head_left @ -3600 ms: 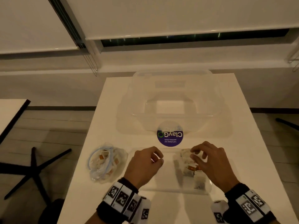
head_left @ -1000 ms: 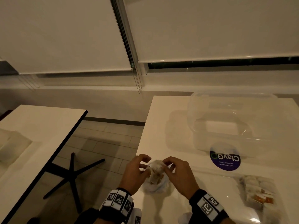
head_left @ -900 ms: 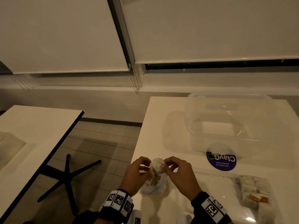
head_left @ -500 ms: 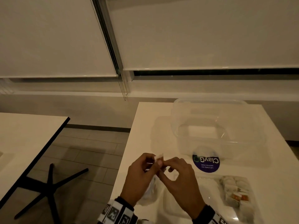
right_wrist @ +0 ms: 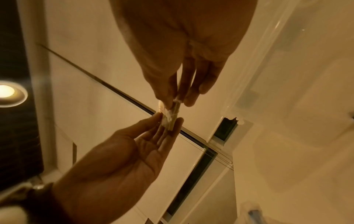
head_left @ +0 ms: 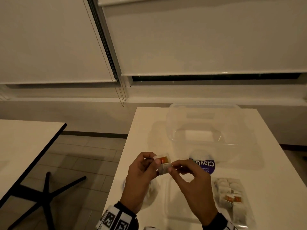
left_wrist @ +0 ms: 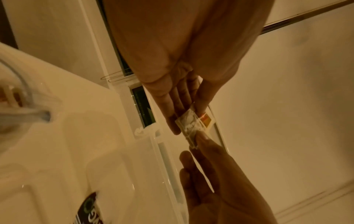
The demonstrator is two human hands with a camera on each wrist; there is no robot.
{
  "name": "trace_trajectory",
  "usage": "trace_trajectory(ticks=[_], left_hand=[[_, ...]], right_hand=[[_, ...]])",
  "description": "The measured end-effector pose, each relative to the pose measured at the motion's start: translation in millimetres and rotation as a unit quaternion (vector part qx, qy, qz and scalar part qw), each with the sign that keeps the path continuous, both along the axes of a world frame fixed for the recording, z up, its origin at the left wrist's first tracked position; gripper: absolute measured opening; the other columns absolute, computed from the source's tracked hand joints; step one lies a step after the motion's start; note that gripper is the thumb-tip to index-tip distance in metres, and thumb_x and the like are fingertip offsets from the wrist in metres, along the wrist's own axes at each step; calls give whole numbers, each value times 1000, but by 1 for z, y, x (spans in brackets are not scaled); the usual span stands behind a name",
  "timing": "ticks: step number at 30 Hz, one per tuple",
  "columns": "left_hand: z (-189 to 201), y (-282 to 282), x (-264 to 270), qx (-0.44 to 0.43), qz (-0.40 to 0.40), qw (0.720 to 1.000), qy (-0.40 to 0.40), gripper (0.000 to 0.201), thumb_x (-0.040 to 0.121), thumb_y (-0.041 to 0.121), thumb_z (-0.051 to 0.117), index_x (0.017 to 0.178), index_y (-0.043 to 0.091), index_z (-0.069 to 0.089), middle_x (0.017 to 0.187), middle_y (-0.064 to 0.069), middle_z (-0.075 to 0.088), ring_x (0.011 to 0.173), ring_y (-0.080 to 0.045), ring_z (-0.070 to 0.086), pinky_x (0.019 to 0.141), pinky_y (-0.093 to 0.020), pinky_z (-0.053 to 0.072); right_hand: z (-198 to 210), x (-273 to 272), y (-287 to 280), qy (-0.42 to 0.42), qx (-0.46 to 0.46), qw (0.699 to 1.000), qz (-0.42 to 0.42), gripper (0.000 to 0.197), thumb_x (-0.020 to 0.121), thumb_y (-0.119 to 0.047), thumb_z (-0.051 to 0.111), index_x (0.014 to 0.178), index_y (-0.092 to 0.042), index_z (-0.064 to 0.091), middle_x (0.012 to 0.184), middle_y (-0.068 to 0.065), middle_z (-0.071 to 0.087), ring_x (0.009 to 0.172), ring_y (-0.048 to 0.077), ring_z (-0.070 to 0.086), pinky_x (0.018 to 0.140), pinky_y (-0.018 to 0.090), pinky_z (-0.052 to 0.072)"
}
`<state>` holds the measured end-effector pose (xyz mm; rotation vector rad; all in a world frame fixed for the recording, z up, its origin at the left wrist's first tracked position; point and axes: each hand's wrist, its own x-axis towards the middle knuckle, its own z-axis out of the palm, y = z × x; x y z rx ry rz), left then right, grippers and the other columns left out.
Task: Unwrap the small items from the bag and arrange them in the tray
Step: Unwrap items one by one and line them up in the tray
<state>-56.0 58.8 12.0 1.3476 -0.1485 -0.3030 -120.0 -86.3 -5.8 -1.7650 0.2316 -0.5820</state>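
Observation:
A small wrapped item (head_left: 163, 164), white with an orange label, is held above the table between both hands. My left hand (head_left: 155, 161) pinches its left end and my right hand (head_left: 172, 168) pinches its right end. The left wrist view shows the item (left_wrist: 193, 123) between my left thumb and fingers. In the right wrist view my right hand (right_wrist: 177, 101) pinches the top of the item (right_wrist: 169, 116). The clear bag (head_left: 150, 192) lies on the table, mostly hidden under my left hand. A shallow clear tray (head_left: 176, 206) sits near me, with several small items (head_left: 228, 195) along its right side.
A large clear plastic tub (head_left: 204, 130) stands on the white table (head_left: 146, 123) behind the hands, with a purple round sticker (head_left: 205, 165) on its near side. A second table (head_left: 25, 146) stands to the left, with a black chair base (head_left: 46, 195) on the floor between them.
Both hands drew one wrapped item out of the bag and raised it above the table; its orange label now faces up. The head view has turned right, back toward the tray.

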Motion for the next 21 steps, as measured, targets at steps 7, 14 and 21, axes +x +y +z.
trace_trajectory(ticks=[7,14,21], left_hand=[[1,-13,-20,-12,23,1000,13,22,91,-5,63,111,3,58,108,-16,72,100,-35,71,80,-35,59],[9,-21,-30,17,8,999,-36,11,93,1,63,102,-3,63,98,-16,71,90,-36,72,82,-36,59],[7,-25,-32,117,11,987,-105,1,93,8,65,94,9,66,91,-5,72,89,-22,70,79,-22,54]], right_hand=[[0,-9,-2,-55,-100,993,-32,20,81,-14,78,97,-25,73,95,-14,69,88,3,64,77,9,49],[-2,-14,-7,-60,-145,986,-48,24,78,-3,80,90,-22,71,91,-10,65,90,-2,59,80,6,44],[8,-15,-15,30,-57,996,63,18,90,-15,67,84,-29,59,93,-14,57,91,9,59,75,13,44]])
